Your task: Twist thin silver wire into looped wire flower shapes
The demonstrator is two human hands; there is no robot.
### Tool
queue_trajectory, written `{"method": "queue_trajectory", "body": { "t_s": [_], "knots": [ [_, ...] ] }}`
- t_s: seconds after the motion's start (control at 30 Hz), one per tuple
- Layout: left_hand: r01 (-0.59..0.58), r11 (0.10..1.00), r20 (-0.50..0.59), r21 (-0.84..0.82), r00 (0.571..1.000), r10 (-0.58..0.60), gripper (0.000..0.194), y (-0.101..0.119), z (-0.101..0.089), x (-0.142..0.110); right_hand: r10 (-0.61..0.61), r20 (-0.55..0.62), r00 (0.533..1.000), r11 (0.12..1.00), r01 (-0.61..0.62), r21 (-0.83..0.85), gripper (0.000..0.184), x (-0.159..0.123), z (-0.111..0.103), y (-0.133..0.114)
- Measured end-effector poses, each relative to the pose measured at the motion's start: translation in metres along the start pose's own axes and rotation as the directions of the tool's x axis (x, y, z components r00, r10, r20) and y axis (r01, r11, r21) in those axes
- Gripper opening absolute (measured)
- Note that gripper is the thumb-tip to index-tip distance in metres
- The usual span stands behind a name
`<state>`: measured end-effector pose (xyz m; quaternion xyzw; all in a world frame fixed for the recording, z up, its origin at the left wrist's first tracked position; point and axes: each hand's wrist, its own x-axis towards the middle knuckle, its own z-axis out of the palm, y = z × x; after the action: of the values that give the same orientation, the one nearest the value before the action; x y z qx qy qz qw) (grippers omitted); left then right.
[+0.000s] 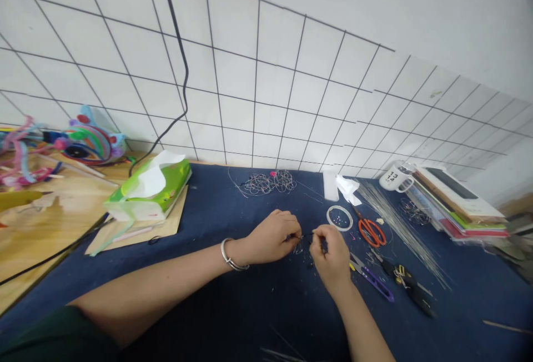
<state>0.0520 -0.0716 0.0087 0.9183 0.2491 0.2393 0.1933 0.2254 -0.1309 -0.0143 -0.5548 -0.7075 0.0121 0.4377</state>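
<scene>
My left hand (272, 237), with a silver bangle on the wrist, rests on the dark blue cloth (233, 295) with its fingers curled in a pinch. My right hand (331, 256) meets it fingertip to fingertip, also pinched. Between the two hands runs a thin piece of wire (306, 235), with small wire loops hanging just below it. Which hand carries the weight of the wire I cannot tell.
A tangle of wire loops (268, 182) lies at the back. Right of my hands are a clear tape ring (340, 218), orange scissors (370, 230), purple snips (372, 278), black pliers (410, 287) and straight wires (400, 223). A green tissue pack (147, 190) sits left; mug (395, 177) and stacked books (453, 201) right.
</scene>
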Motion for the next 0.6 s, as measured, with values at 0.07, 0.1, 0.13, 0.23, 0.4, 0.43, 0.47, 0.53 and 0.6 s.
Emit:
{"method": "queue_trajectory", "body": {
  "t_s": [0.07,0.1,0.13,0.23,0.4,0.43,0.47,0.53,0.6],
  "knots": [
    [0.024,1.000,-0.002,-0.017,1.000,-0.024,0.010,0.000,0.001,0.000,0.030,0.066,0.997,0.997,-0.034,0.065,0.009,-0.001,0.002,-0.005],
    [0.028,0.999,0.001,-0.022,1.000,-0.028,0.010,0.000,0.002,0.000,0.060,0.077,0.995,0.994,-0.066,0.089,0.009,-0.001,0.003,-0.007],
    [0.025,0.999,0.005,-0.023,1.000,-0.025,0.010,0.000,0.003,0.000,0.097,0.078,0.992,0.989,-0.105,0.107,0.009,-0.002,0.002,-0.009],
    [0.006,1.000,0.021,-0.014,1.000,-0.006,0.010,0.001,0.004,-0.001,0.239,0.076,0.968,0.955,-0.248,0.162,0.009,-0.001,-0.003,-0.010],
    [0.000,1.000,0.045,-0.013,0.999,0.001,0.009,-0.001,0.008,-0.001,0.376,0.099,0.921,0.869,-0.388,0.308,0.010,0.002,-0.011,-0.010],
    [0.001,1.000,0.043,-0.020,0.999,-0.001,0.009,-0.002,0.009,-0.001,0.377,0.109,0.920,0.863,-0.392,0.320,0.010,0.002,-0.011,-0.012],
    [0.004,0.999,0.039,-0.033,0.999,-0.002,0.009,-0.002,0.009,-0.001,0.371,0.123,0.920,0.863,-0.391,0.319,0.011,0.002,-0.010,-0.014],
    [0.006,0.997,0.034,-0.081,0.999,-0.003,0.008,-0.003,0.009,0.000,0.347,0.142,0.927,0.876,-0.374,0.305,0.011,0.001,-0.007,-0.018],
    [0.016,0.985,0.045,-0.172,0.999,-0.008,0.007,-0.004,0.008,0.000,0.328,0.164,0.930,0.879,-0.365,0.308,0.012,0.000,-0.004,-0.021]
  ]
}}
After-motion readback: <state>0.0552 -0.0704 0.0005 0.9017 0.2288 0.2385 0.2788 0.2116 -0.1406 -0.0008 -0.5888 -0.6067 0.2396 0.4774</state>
